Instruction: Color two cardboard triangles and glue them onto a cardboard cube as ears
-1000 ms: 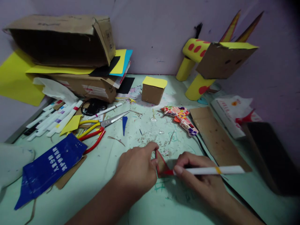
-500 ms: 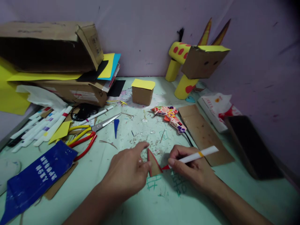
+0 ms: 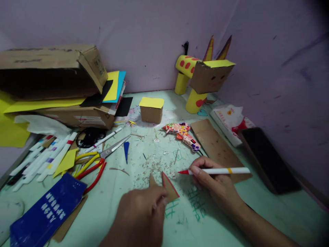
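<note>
A small cardboard triangle [image 3: 171,189] with red edges lies in front of me, over green pen marks. Beside it, the tip of a second, plain cardboard triangle [image 3: 152,180] shows behind my knuckles. My left hand [image 3: 141,209] is closed at these pieces, with thumb and forefinger pressed together at the red-edged one's left side. What they pinch is hidden. In my right hand [image 3: 212,178] is a white marker [image 3: 221,170] with an orange band, held nearly level. Its red tip points left, above and apart from the triangle.
Scissors [image 3: 113,148], several markers [image 3: 55,156] and a blue packet [image 3: 48,209] lie left. A small yellow-topped box [image 3: 151,113], a glue gun [image 3: 182,135] and a cardboard giraffe [image 3: 205,77] stand or lie beyond. A cardboard strip [image 3: 216,144] and phone [image 3: 269,159] are on the right.
The marker tip has lifted off the triangle's edge, and the pen has swung level. My left fingers have closed and drawn back lower, uncovering the plain triangle. The view has shifted slightly.
</note>
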Demonstrator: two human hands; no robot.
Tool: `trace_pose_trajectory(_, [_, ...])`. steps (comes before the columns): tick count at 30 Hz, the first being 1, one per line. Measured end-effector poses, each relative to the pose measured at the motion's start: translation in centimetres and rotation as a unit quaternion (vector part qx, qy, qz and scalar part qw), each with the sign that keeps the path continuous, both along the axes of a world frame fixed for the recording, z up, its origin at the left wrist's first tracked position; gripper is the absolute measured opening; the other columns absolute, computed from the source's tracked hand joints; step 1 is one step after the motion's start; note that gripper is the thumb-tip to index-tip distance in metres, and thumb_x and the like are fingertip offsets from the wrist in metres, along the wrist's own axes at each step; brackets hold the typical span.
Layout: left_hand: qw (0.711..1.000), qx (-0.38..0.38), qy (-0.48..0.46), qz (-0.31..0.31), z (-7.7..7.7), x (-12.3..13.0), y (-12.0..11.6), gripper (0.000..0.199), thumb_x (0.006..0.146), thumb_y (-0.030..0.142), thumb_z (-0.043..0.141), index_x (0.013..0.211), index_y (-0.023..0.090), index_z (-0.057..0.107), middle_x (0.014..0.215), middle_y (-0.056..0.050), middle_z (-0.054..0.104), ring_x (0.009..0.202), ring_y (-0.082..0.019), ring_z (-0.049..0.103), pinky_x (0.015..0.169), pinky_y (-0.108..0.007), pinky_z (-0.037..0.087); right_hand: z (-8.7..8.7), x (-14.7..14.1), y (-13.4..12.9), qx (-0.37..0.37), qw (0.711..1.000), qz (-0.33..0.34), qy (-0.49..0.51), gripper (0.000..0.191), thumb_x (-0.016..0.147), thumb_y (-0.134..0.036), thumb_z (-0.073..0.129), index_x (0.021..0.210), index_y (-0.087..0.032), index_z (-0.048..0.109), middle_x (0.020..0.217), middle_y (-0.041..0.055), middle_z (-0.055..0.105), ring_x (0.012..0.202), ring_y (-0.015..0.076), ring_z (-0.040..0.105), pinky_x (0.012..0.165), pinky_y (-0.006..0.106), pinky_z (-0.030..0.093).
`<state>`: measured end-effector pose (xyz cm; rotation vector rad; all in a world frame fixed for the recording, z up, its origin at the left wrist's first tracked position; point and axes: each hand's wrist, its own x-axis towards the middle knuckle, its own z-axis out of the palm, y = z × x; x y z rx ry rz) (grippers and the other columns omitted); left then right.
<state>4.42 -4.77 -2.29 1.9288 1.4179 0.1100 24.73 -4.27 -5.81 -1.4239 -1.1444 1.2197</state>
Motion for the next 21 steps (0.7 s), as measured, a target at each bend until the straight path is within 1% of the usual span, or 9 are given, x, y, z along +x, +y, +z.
trace_pose_trajectory(1, [0.999,0.001,0.023,-0.038,-0.2,0.4,-0.6,0.029,0.082,0.031,0.039,0.080,0.025,0.067,0.076,-0.005,0.070,0.069,-0.023,0.065,0.063,-0.032,0.044,-0.1,0.0,0.0,0.000,1.000,-0.005,0.003,0.031,0.078,-0.047,0.062,0.069,-0.018,0.057,0.051,-0.0031,0.049,0.045,0.0110,0.041,0.044,0.022,0.031])
trace_pose_trajectory(2, [0.997,-0.011,0.039,-0.059,-0.4,0.8,-1.1,0.028,0.080,0.030,0.041,0.080,0.025,0.068,0.076,-0.007,0.071,0.067,-0.024,0.065,0.061,-0.032,0.045,-0.1,0.0,0.0,0.000,1.000,-0.009,0.005,0.031,0.078,-0.048,0.062,0.070,-0.018,0.057,0.051,-0.0033,0.049,0.045,0.0109,0.041,0.044,0.022,0.030])
trace_pose_trajectory(3, [0.998,-0.020,0.025,-0.055,-0.6,1.0,-1.5,0.027,0.079,0.029,0.043,0.087,0.025,0.068,0.081,-0.007,0.071,0.071,-0.025,0.066,0.063,-0.033,0.046,-0.1,0.1,0.0,-0.001,1.000,-0.008,0.005,0.032,0.078,-0.048,0.062,0.070,-0.018,0.057,0.051,-0.0033,0.049,0.045,0.0109,0.041,0.044,0.022,0.030])
trace_pose_trajectory(6, [0.993,-0.067,-0.097,0.012,-0.9,1.3,-2.0,0.037,0.077,0.027,0.047,0.112,0.023,0.060,0.086,-0.006,0.068,0.074,-0.021,0.064,0.064,-0.028,0.047,0.1,0.1,-0.2,0.006,1.000,0.011,0.003,0.033,0.077,-0.049,0.062,0.069,-0.018,0.057,0.050,-0.0036,0.048,0.045,0.0107,0.040,0.043,0.022,0.030])
trace_pose_trajectory(9, [0.972,-0.118,-0.198,0.047,-1.0,1.1,-1.6,0.034,0.085,0.033,0.041,0.111,0.019,0.058,0.078,-0.004,0.062,0.060,-0.013,0.054,0.054,-0.023,0.042,0.6,0.1,-0.6,0.023,0.998,0.054,0.013,0.032,0.078,-0.048,0.062,0.070,-0.018,0.058,0.052,-0.0037,0.048,0.046,0.0105,0.041,0.043,0.021,0.031])
trace_pose_trajectory(12, [0.951,-0.147,-0.266,0.061,-1.0,0.8,-1.1,0.041,0.088,0.042,0.037,0.116,0.018,0.054,0.078,-0.003,0.059,0.053,-0.010,0.046,0.051,-0.022,0.039,1.1,-0.2,-0.9,0.041,0.993,0.109,0.029,0.033,0.080,-0.048,0.061,0.069,-0.017,0.058,0.052,-0.0034,0.048,0.045,0.0098,0.040,0.042,0.020,0.029])
trace_pose_trajectory(15, [0.941,-0.147,-0.296,0.078,-0.7,0.8,-0.8,0.051,0.085,0.048,0.043,0.124,0.016,0.047,0.077,-0.003,0.057,0.053,-0.010,0.045,0.050,-0.022,0.037,1.5,-0.6,-1.1,0.063,0.987,0.147,0.010,0.036,0.080,-0.049,0.058,0.066,-0.016,0.056,0.051,-0.0023,0.049,0.045,0.0097,0.039,0.041,0.020,0.028])
trace_pose_trajectory(18, [0.938,-0.148,-0.298,0.100,-0.3,0.8,-0.7,0.052,0.082,0.047,0.048,0.123,0.016,0.047,0.076,-0.002,0.057,0.056,-0.010,0.046,0.051,-0.022,0.037,1.5,-0.6,-1.2,0.071,0.986,0.147,-0.014,0.036,0.083,-0.047,0.055,0.065,-0.017,0.056,0.052,-0.0016,0.049,0.047,0.0102,0.040,0.041,0.020,0.029])
trace_pose_trajectory(21, [0.935,-0.152,-0.300,0.111,-0.2,0.9,-0.7,0.052,0.079,0.043,0.051,0.124,0.017,0.047,0.079,-0.003,0.060,0.059,-0.011,0.050,0.055,-0.023,0.040,1.5,-0.5,-1.3,0.076,0.985,0.152,-0.026,0.034,0.084,-0.045,0.053,0.066,-0.017,0.057,0.053,-0.0014,0.050,0.047,0.0104,0.040,0.041,0.020,0.030])
